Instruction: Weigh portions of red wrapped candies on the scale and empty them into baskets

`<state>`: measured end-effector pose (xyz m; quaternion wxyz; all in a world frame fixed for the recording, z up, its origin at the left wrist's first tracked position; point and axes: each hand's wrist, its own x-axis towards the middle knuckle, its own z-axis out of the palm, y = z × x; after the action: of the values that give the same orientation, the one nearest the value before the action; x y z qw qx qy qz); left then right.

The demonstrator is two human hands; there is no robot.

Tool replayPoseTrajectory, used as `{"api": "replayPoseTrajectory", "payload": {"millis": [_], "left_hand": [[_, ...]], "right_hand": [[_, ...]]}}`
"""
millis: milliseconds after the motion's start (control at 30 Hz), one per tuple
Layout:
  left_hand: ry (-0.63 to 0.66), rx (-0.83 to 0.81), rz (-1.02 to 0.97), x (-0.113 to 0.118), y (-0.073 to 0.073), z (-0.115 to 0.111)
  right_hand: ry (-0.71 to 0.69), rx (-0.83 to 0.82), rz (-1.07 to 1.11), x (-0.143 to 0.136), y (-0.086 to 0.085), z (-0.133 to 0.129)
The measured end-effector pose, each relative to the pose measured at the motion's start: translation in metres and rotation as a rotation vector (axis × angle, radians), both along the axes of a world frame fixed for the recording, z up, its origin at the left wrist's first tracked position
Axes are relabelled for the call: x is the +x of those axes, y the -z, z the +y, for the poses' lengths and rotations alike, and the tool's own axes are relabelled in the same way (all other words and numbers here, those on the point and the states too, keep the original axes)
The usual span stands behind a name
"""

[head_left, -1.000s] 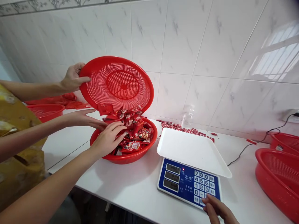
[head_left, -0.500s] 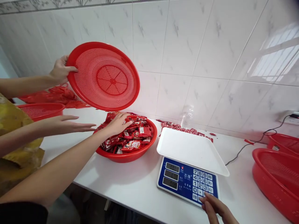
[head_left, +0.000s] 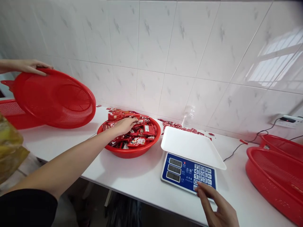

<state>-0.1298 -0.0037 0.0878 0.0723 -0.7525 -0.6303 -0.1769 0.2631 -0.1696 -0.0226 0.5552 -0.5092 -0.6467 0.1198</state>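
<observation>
My left hand (head_left: 126,126) rests on the heap of small red packets (head_left: 137,142) that fills a red basket (head_left: 130,154). Its fingers lie spread over the packets, with the fingertips partly hidden among them. At the lower right, my right hand (head_left: 216,203) hovers by the lower keys of a blue and white scale (head_left: 189,171). Thumb and forefinger are close together, and whether anything is between them is too small to tell. The scale's white tray (head_left: 191,146) carries nothing.
At the left, another person's hand (head_left: 30,66) holds a tilted red basket (head_left: 56,101) beside a second one (head_left: 21,121). More red baskets (head_left: 272,186) stand at the right. Loose packets (head_left: 180,126) and a black cable (head_left: 251,142) lie near the wall.
The other person's basket has moved left and down, and their second hand has left the view. My left hand stays on the packets; my right hand stays by the keys.
</observation>
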Motion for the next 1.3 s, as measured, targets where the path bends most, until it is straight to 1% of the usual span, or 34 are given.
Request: {"api": "replayPoseTrajectory", "payload": {"millis": [100,267,367,467,533,600,667,733,800,867,933,967,1000,1067,1133,1200,1300], "left_hand": [[0.010,0.021,-0.027,0.004,0.000,-0.006],[0.145,-0.063,0.049,0.016,0.004,-0.013],[0.106,-0.085,0.104,0.021,0.000,-0.012],[0.031,-0.090,0.157,0.023,-0.010,-0.006],[0.000,-0.048,0.179,0.028,-0.019,-0.001],[0.000,-0.004,0.137,0.040,-0.028,0.004],[0.063,-0.030,0.047,0.063,-0.035,0.010],[0.179,-0.115,-0.037,0.094,-0.036,0.017],[0.311,-0.212,-0.105,0.129,-0.031,0.023],[0.404,-0.344,-0.218,0.162,-0.022,0.028],[0.460,-0.489,-0.349,0.185,-0.011,0.033],[0.471,-0.544,-0.409,0.193,-0.006,0.037],[0.475,-0.579,-0.462,0.198,-0.001,0.041],[0.460,-0.593,-0.541,0.202,0.006,0.050],[0.450,-0.575,-0.550,0.201,0.012,0.060],[0.474,-0.517,-0.460,0.197,0.013,0.068],[0.500,-0.336,-0.239,0.184,0.007,0.077]], "right_hand": [[-0.106,0.113,-0.083,-0.005,-0.011,0.000],[-0.319,0.288,-0.366,-0.003,-0.026,0.009],[-0.382,0.312,-0.470,0.000,-0.031,0.020],[-0.417,0.287,-0.547,0.005,-0.035,0.035],[-0.416,0.249,-0.589,0.008,-0.041,0.048],[-0.393,0.180,-0.614,0.010,-0.050,0.064],[-0.358,0.084,-0.599,0.008,-0.062,0.085],[-0.336,-0.020,-0.519,0.004,-0.075,0.108],[-0.353,-0.098,-0.387,-0.003,-0.084,0.133],[-0.407,-0.180,-0.266,-0.009,-0.088,0.157],[-0.460,-0.294,-0.174,-0.010,-0.087,0.179],[-0.467,-0.357,-0.146,-0.009,-0.085,0.188],[-0.460,-0.413,-0.132,-0.006,-0.082,0.196],[-0.425,-0.495,-0.142,0.002,-0.078,0.208],[-0.386,-0.534,-0.193,0.014,-0.075,0.216],[-0.330,-0.534,-0.255,0.027,-0.075,0.219],[-0.239,-0.485,-0.338,0.042,-0.077,0.216]]}}
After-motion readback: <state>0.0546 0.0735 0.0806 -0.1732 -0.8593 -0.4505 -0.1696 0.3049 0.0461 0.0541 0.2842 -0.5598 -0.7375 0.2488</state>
